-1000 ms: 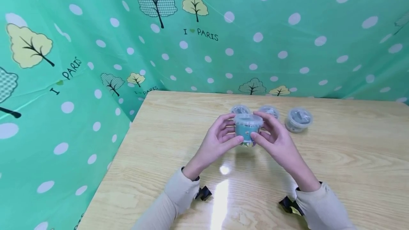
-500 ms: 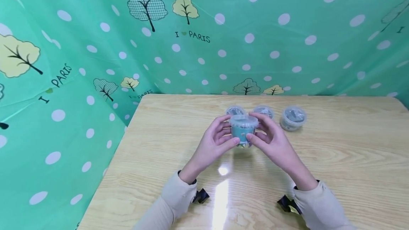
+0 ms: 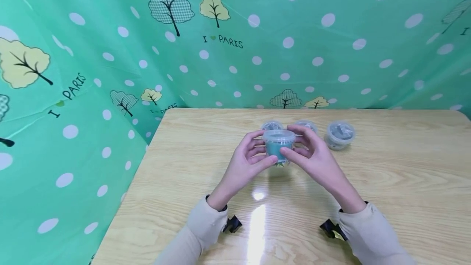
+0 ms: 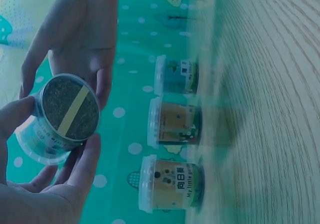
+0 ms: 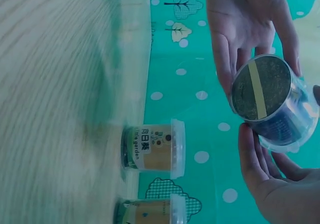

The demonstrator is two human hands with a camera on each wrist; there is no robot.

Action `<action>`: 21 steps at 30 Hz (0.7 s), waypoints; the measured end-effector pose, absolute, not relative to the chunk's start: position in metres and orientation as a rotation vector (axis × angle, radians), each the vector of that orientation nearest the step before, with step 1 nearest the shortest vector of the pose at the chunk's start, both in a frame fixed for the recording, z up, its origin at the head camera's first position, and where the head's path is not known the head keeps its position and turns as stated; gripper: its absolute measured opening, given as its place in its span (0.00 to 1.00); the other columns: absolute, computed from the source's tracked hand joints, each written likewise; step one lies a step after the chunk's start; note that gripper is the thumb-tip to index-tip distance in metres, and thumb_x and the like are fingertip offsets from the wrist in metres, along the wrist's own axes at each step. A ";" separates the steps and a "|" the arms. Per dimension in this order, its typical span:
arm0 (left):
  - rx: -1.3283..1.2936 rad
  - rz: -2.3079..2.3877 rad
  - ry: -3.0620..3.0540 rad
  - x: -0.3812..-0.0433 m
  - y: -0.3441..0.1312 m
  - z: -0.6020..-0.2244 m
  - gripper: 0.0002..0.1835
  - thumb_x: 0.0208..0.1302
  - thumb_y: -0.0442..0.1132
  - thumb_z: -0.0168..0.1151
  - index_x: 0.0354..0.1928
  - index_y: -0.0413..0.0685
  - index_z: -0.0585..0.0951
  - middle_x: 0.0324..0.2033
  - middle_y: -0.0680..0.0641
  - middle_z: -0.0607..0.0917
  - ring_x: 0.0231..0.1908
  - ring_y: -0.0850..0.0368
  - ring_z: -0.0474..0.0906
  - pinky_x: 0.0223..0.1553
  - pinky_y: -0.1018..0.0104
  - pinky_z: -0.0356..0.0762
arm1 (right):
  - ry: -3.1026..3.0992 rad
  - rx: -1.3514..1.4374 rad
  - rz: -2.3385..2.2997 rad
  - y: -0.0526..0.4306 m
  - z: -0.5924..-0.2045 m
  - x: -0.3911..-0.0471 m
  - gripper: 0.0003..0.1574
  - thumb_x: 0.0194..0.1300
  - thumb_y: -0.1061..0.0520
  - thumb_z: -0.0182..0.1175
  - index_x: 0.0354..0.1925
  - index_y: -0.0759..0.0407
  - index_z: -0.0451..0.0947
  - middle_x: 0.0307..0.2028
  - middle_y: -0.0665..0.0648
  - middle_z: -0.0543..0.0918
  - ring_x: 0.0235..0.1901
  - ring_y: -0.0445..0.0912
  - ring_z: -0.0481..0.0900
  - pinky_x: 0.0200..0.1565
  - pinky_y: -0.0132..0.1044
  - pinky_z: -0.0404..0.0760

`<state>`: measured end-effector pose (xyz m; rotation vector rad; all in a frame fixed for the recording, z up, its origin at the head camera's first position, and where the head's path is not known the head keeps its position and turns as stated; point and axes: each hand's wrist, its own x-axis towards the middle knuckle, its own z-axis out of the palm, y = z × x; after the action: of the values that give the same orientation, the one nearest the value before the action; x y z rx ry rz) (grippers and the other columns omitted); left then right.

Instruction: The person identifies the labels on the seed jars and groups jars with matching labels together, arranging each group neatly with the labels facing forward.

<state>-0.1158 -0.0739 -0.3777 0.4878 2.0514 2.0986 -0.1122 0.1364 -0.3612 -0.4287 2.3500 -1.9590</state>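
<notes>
A small clear plastic tub [image 3: 278, 147] with a translucent lid and a blue-green printed wrap is held up off the table between both hands. My left hand [image 3: 248, 159] grips its left side, thumb at the front and fingers behind. On the other side, my right hand [image 3: 315, 158] grips it, thumb across the front of the wrap. Both wrist views show the underside, where dark, soil-like contents show and a pale yellow strip [image 4: 74, 111] crosses the base. Seen from the right wrist, the tub [image 5: 275, 101] is tilted, with the lid facing away.
Behind the hands stand three similar lidded tubs: a left one [image 3: 272, 125] and a middle one [image 3: 310, 125], both partly hidden, and a right one [image 3: 340, 134]. Printed labels show on them in the left wrist view. A green dotted curtain [image 3: 235, 77] borders the wooden table [image 3: 404, 183].
Held by both hands, the tub has risen slightly and tipped, so less of its lower front shows. The right thumb has moved up the wrap. The head view has shifted a little.
</notes>
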 end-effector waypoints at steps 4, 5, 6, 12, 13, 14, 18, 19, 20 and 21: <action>0.495 2.097 2.046 -0.116 -0.074 -0.377 0.36 0.61 0.33 0.70 0.69 0.48 0.65 0.58 0.40 0.78 0.57 0.48 0.78 0.58 0.61 0.80 | 2.361 -0.388 -1.948 0.135 -0.359 -0.113 0.38 0.65 0.56 0.67 0.67 0.62 0.65 0.63 0.58 0.68 0.59 0.52 0.74 0.54 0.26 0.81; 0.496 2.096 2.044 -0.116 -0.074 -0.376 0.36 0.61 0.33 0.70 0.69 0.49 0.65 0.58 0.41 0.78 0.57 0.48 0.78 0.58 0.61 0.80 | 2.362 -0.390 -1.949 0.135 -0.358 -0.113 0.37 0.65 0.56 0.67 0.67 0.63 0.65 0.63 0.59 0.68 0.59 0.53 0.74 0.54 0.27 0.81; 0.500 2.095 2.041 -0.116 -0.074 -0.376 0.36 0.61 0.33 0.69 0.69 0.49 0.65 0.58 0.41 0.78 0.57 0.48 0.78 0.58 0.61 0.80 | 2.366 -0.392 -1.948 0.135 -0.357 -0.113 0.37 0.65 0.57 0.67 0.67 0.64 0.65 0.63 0.59 0.68 0.59 0.53 0.74 0.55 0.26 0.80; 0.552 2.088 2.022 -0.117 -0.075 -0.375 0.37 0.62 0.32 0.68 0.71 0.46 0.63 0.61 0.40 0.76 0.59 0.47 0.76 0.61 0.60 0.78 | 2.388 -0.451 -1.955 0.139 -0.357 -0.110 0.33 0.68 0.58 0.63 0.67 0.64 0.66 0.64 0.60 0.68 0.60 0.47 0.74 0.57 0.24 0.77; 0.562 2.085 2.013 -0.117 -0.075 -0.374 0.37 0.63 0.31 0.67 0.72 0.46 0.62 0.61 0.39 0.76 0.60 0.46 0.76 0.61 0.60 0.78 | 2.386 -0.462 -1.964 0.140 -0.357 -0.110 0.32 0.69 0.59 0.63 0.67 0.65 0.66 0.65 0.61 0.68 0.60 0.44 0.74 0.57 0.24 0.77; 0.568 2.084 2.002 -0.117 -0.075 -0.374 0.38 0.63 0.31 0.67 0.72 0.45 0.62 0.62 0.39 0.76 0.61 0.46 0.76 0.62 0.60 0.77 | 2.380 -0.473 -1.976 0.140 -0.358 -0.109 0.32 0.69 0.59 0.62 0.67 0.65 0.65 0.65 0.62 0.68 0.60 0.42 0.74 0.57 0.23 0.77; 0.592 2.068 1.973 -0.117 -0.076 -0.373 0.37 0.64 0.30 0.65 0.73 0.46 0.61 0.62 0.39 0.75 0.62 0.46 0.75 0.63 0.61 0.76 | 2.333 -0.522 -2.036 0.141 -0.360 -0.106 0.30 0.70 0.63 0.59 0.67 0.68 0.64 0.66 0.65 0.66 0.58 0.37 0.74 0.55 0.25 0.79; 0.597 2.061 1.969 -0.117 -0.076 -0.373 0.37 0.64 0.30 0.65 0.73 0.47 0.61 0.63 0.39 0.75 0.62 0.47 0.75 0.63 0.61 0.76 | 2.315 -0.531 -2.052 0.141 -0.360 -0.105 0.30 0.71 0.64 0.58 0.67 0.69 0.64 0.66 0.66 0.66 0.58 0.36 0.74 0.55 0.25 0.80; 0.601 2.055 1.969 -0.117 -0.076 -0.372 0.37 0.64 0.30 0.64 0.73 0.49 0.62 0.63 0.39 0.75 0.62 0.47 0.75 0.63 0.61 0.76 | 2.297 -0.539 -2.063 0.140 -0.360 -0.104 0.30 0.71 0.65 0.58 0.67 0.70 0.64 0.66 0.66 0.65 0.58 0.36 0.75 0.55 0.26 0.80; 0.605 2.047 1.974 -0.117 -0.077 -0.372 0.36 0.64 0.30 0.64 0.72 0.50 0.62 0.63 0.40 0.75 0.62 0.47 0.75 0.63 0.61 0.76 | 2.280 -0.544 -2.071 0.139 -0.360 -0.104 0.29 0.71 0.65 0.57 0.67 0.70 0.64 0.66 0.66 0.65 0.58 0.36 0.75 0.54 0.26 0.81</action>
<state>-0.1171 -0.0766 -0.3717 0.6050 1.9744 2.0475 -0.1041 0.1392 -0.3597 -0.5438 2.2801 -2.0714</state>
